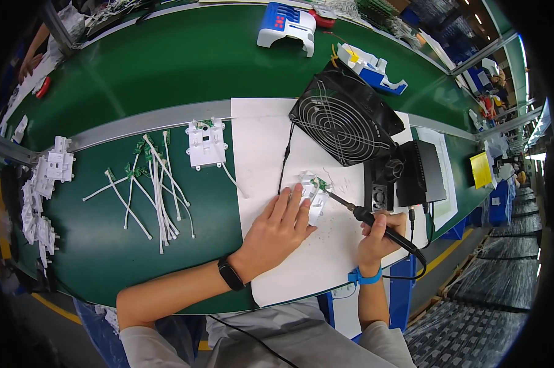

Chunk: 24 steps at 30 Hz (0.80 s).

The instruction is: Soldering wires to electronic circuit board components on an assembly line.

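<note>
A small white plastic housing [317,211] lies on the white sheet, with a green circuit board [319,183] at its top end. My left hand [278,227] holds the housing down, fingers laid over its left side and thumb near its lower end. Part of the housing is hidden beneath these fingers. In my right hand [380,236] is a black-handled soldering iron [381,226], gripped like a pen. Its tip points left and reaches the board; whether it touches is too small to tell.
A black fan [338,116] stands beyond the housing, beside a black box-shaped unit [423,173]. White cables with small green boards [160,184] lie leftward, near another white housing [206,144]. More housings [41,202] pile at the left edge. Blue-and-white casings [286,27] sit behind.
</note>
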### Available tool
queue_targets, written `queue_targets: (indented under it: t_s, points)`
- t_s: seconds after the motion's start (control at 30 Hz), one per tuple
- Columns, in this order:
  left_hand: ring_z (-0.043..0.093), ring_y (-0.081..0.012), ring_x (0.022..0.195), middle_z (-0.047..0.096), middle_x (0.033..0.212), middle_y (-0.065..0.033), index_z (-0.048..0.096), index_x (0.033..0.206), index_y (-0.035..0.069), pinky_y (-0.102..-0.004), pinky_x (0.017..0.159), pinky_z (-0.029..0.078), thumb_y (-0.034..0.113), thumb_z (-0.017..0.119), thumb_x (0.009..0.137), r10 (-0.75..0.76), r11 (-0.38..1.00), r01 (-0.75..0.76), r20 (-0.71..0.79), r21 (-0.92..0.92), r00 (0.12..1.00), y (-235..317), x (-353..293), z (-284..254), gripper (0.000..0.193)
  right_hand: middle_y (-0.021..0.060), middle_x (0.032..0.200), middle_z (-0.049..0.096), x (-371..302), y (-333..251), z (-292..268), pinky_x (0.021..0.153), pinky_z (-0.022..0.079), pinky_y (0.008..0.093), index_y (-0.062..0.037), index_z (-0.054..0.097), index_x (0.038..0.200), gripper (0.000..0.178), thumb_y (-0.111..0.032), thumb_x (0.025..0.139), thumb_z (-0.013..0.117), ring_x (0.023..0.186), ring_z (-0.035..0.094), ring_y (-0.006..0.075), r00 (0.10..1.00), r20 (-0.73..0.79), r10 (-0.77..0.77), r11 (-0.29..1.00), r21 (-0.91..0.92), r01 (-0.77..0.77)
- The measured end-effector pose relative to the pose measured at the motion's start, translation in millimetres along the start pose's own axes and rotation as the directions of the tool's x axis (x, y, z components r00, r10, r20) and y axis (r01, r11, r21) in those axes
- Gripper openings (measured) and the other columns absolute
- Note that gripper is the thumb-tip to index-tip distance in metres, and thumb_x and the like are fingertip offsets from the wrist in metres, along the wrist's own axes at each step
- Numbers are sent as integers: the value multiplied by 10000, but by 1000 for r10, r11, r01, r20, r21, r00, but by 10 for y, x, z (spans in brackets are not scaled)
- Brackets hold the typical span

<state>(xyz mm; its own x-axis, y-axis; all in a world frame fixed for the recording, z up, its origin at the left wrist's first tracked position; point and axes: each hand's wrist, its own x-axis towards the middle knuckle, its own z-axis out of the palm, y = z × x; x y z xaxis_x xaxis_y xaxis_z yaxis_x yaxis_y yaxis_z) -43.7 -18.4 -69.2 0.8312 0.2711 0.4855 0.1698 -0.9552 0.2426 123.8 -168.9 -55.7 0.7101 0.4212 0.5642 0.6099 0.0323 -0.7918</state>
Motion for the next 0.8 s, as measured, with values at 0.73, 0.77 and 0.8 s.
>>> queue_targets:
  t_s: [0.73, 0.77, 0.8]
  points:
    - [624, -352, 1211, 611, 1359, -255, 698, 1179, -31, -404, 972, 563, 364, 780, 875, 14, 1000, -14, 13, 21, 1000, -14, 14, -13, 505, 28, 629, 487, 314, -211, -408, 416, 356, 197, -62, 468, 856, 251, -180, 1055, 564, 450, 465, 67, 952, -304, -39, 999, -45, 27]
    - [624, -352, 1211, 611, 1359, -255, 698, 1179, -31, -404, 972, 563, 364, 780, 875, 24, 1000, -24, 7, 12, 1000, -15, 15, -13, 505, 22, 630, 476, 373, -186, -524, 445, 336, 204, -63, 470, 849, 262, -186, 1062, 561, 470, 452, 66, 943, -324, -73, 996, -63, 55]
    - [624, -351, 1212, 611, 1360, -254, 698, 1179, -29, -404, 971, 563, 367, 777, 879, 23, 1000, -23, 7, 20, 1000, -19, 17, -14, 503, 23, 625, 482, 449, -186, -607, 445, 334, 212, -57, 471, 859, 247, -170, 1054, 571, 467, 445, 67, 930, -356, -95, 992, -115, 57]
